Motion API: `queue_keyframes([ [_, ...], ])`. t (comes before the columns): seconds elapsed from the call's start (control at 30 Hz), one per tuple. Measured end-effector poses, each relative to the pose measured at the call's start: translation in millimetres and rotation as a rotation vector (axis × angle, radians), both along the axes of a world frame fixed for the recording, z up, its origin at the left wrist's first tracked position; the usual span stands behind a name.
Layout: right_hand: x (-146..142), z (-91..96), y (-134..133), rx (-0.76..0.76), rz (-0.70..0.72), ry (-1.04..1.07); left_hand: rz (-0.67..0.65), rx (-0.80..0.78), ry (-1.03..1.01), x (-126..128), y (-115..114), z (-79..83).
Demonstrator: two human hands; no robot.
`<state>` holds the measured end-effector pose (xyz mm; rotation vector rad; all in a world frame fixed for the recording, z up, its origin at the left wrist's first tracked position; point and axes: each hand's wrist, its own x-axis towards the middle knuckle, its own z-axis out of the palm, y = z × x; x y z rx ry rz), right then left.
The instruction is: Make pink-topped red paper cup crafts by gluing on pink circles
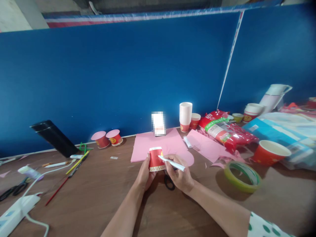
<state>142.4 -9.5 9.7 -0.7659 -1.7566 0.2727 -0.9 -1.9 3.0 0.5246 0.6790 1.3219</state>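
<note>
You get one view, from the camera on your head. It looks forward and down over the brown wooden tabletop (98, 197) and faces the tall blue partition board (123, 82) almost squarely. The flat pink paper sheet (170, 143) lies just below the frame's middle. On the near side of that sheet your left hand (145, 172) and right hand (179, 176) sit close under the lens, forearms entering from the bottom edge. Beyond the sheet the partition fills the upper half.
</note>
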Motion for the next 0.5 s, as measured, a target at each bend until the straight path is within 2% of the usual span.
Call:
queue_keyframes([
  [0.5,-0.7,-2.5,-0.6,-0.003,0.002,-0.003,-0.018,0.032,0.027,-2.5,1.7,-6.1],
])
